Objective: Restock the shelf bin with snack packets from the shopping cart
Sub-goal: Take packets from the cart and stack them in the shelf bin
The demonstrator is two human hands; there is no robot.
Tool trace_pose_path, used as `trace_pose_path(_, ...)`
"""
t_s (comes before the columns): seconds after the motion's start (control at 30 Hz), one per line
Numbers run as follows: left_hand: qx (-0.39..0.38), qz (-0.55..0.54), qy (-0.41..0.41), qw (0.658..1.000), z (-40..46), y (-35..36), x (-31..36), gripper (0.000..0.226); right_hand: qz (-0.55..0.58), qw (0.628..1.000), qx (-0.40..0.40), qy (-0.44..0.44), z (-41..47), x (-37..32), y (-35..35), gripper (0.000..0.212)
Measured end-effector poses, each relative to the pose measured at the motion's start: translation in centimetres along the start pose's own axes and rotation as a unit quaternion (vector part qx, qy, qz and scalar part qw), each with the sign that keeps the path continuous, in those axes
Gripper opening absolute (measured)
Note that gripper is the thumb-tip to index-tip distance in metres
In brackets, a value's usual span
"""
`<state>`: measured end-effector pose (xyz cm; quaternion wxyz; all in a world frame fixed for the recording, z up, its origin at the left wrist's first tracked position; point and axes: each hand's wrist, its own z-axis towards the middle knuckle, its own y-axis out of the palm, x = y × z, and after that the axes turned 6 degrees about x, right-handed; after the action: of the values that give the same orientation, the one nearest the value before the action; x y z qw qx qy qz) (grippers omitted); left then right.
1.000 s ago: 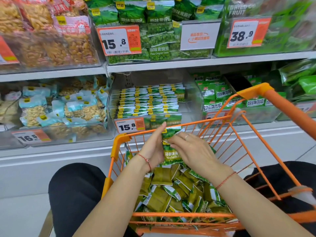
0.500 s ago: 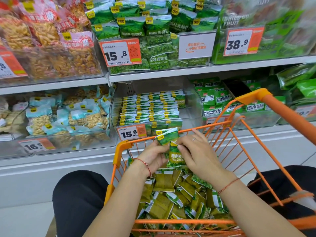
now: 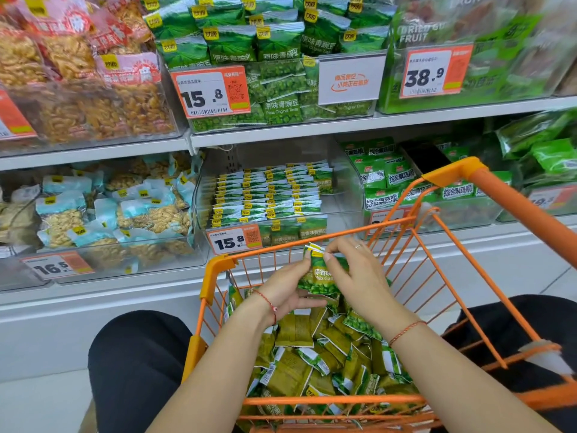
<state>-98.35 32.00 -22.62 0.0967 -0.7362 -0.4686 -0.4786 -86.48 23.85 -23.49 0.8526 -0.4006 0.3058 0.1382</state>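
Your left hand [image 3: 287, 292] and right hand [image 3: 359, 276] both pinch a small stack of green snack packets [image 3: 318, 275] above the orange shopping cart [image 3: 218, 267], where many loose packets [image 3: 315, 357] lie. Behind the cart, the clear shelf bin [image 3: 346, 195] holds neat rows of packets.

A white metal shelf [image 3: 312, 260] carries clear plastic bins side by side; the middle clear bin [image 3: 343, 195] holds neat rows of small green snack packets [image 3: 268, 195].

orange wire cart [image 3: 387, 232], green snack packets [image 3: 321, 276] with yellow tags, orange-and-white price tag [image 3: 234, 242], red string bracelets [image 3: 271, 304]
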Motion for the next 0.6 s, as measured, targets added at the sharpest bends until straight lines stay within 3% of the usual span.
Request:
trace_pose_path(0.07,-0.029,-0.045,-0.003,0.999,0.3,-0.2,-0.1,0.080,0.033,0.999,0.015,0.029,0.1,0.0,0.0,0.009)
trace_pose_path(0.17,-0.073,-0.021,0.008,0.997,0.6,-0.7,-0.3,0.100,0.062,0.995,0.030,0.069,0.1,-0.2,-0.1,0.009)
trace_pose_path(0.2,-0.093,0.002,0.013,0.996,0.6,-0.7,-0.5,0.096,0.064,0.994,0.033,0.079,0.1,-0.3,-0.1,0.008)
trace_pose_path(0.3,-0.114,0.061,0.042,0.991,0.5,-0.7,-1.0,0.039,0.083,0.988,0.036,0.124,0.2,-0.4,-0.1,0.009)
trace_pose_path(0.33,-0.114,0.067,0.046,0.990,0.4,-0.7,-1.0,0.035,0.103,0.984,0.037,0.143,0.2,-0.4,0.0,0.010)
trace_pose_path(0.47,-0.123,0.077,0.052,0.988,0.4,-0.7,-0.9,0.042,0.208,0.950,0.042,0.230,0.6,-0.8,-0.3,0.010)
trace_pose_path(0.6,-0.127,0.094,0.052,0.986,0.4,-0.5,-1.1,0.047,0.230,0.942,0.043,0.242,0.6,-1.2,-0.4,0.014)
